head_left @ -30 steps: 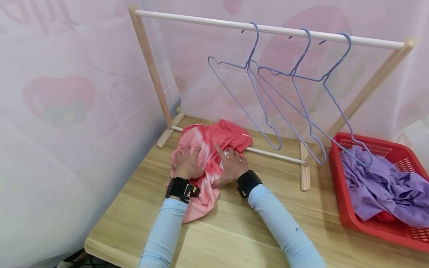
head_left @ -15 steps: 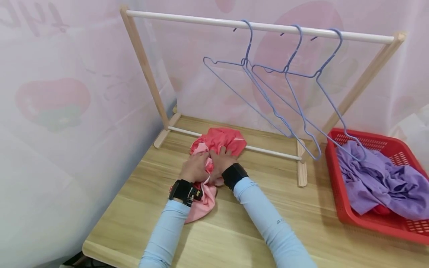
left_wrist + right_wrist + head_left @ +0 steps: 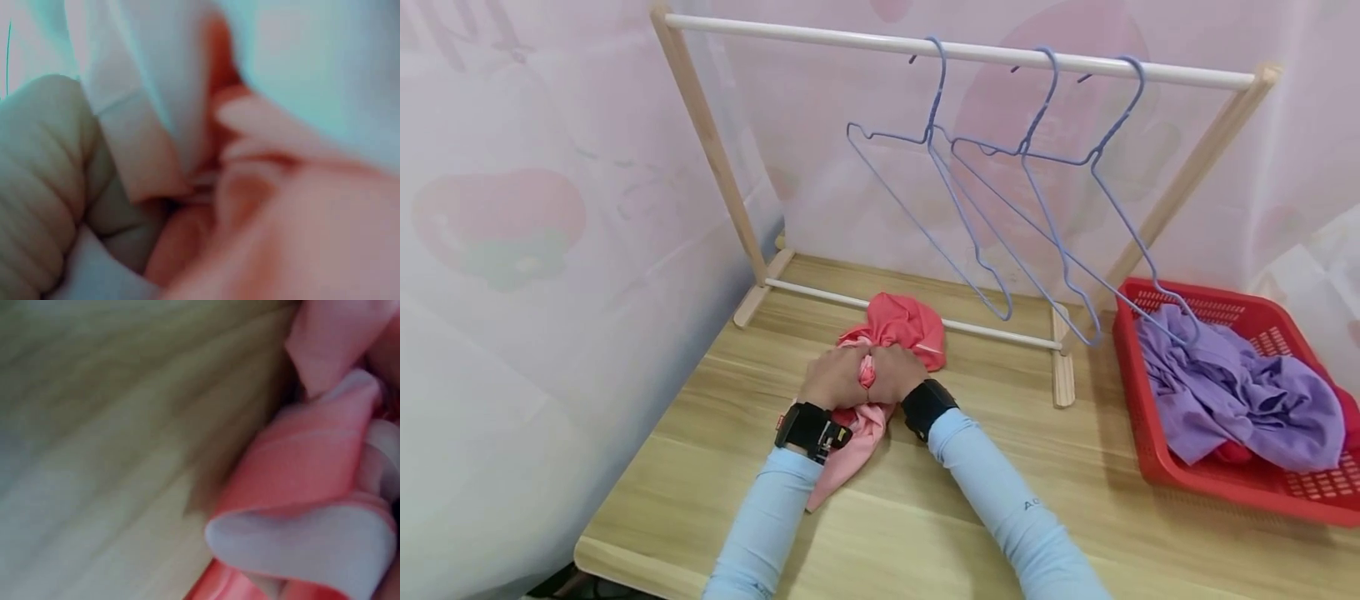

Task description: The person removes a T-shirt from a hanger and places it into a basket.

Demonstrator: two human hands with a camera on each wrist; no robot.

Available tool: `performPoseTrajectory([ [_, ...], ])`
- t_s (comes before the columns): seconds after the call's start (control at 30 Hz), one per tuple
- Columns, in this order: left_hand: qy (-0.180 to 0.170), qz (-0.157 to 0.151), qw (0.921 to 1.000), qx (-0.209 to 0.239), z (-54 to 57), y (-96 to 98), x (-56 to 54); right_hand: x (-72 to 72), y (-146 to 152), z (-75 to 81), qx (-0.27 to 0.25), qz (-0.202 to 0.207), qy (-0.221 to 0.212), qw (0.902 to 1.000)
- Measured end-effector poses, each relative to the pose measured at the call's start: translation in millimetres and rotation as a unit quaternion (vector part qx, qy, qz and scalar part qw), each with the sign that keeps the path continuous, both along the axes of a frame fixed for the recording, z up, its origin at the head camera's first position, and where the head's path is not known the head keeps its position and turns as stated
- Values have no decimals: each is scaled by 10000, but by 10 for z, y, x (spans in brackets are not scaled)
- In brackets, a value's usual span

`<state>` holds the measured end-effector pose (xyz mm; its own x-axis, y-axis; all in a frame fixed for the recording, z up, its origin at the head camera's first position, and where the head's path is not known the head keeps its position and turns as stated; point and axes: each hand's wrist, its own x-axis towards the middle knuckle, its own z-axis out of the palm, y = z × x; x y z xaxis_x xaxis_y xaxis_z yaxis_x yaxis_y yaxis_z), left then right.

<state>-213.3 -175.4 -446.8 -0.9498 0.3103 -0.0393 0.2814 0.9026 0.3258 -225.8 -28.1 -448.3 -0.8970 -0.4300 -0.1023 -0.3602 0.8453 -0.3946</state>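
Observation:
A pink-and-red garment [image 3: 906, 325] lies bunched on the wooden table, its paler end trailing toward the near edge. My left hand [image 3: 835, 379] grips its middle with curled fingers. Right beside it, my right hand [image 3: 895, 373] grips the same bunch, and a small tuft of cloth pokes up between the two hands. Close up in the left wrist view, folds of the garment [image 3: 294, 225] fill the right side, beside part of the hand. A loose fold of the garment [image 3: 300, 462] with a pale inner side hangs in the right wrist view. Most fingertips are hidden.
A wooden rack with a white top rod [image 3: 820, 35] stands behind the hands. Three blue wire hangers hang on it, including a left one [image 3: 891, 200]. To the right, a red basket [image 3: 1138, 417] holds purple cloth [image 3: 1247, 392]. The table's left edge [image 3: 647, 433] runs beside a printed sheet.
Both hands have drawn together, from fingers spread over the garment to gripping it. The cloth has gathered into a narrower bunch. The head view has shifted slightly right.

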Motion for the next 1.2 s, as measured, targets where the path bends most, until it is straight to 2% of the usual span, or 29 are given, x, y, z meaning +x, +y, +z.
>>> performPoseTrajectory([
  [0.27,410,-94,9991,-96,-33,135,132,71,180,-118,-102,258,602,9978],
  [0.33,492,-210,9985,-106,-34,194,156,129,261,-113,-105,303,777,9965],
  [0.43,618,-418,9972,-30,25,299,211,256,393,-32,-230,243,952,9949],
  [0.5,754,-595,9954,-5,100,381,251,360,489,47,-314,121,1114,9932],
  [0.6,1031,-972,9899,41,302,544,342,528,678,210,-516,-49,1318,9899],
  [0.73,1333,-1515,9794,-43,600,854,480,753,1017,448,-567,-244,1555,9859],
  [0.83,1447,-1801,9729,-66,769,1105,555,889,1282,611,-547,-319,1708,9833],
  [0.97,1536,-2165,9641,5,917,1527,615,1088,1713,820,-473,-842,1713,9805],
  [1.07,1524,-2377,9592,163,987,1832,691,1255,2018,955,-280,-1248,1670,9776],
  [1.2,1404,-2594,9548,370,1084,2239,808,1458,2408,1089,72,-1500,1760,9729],
])
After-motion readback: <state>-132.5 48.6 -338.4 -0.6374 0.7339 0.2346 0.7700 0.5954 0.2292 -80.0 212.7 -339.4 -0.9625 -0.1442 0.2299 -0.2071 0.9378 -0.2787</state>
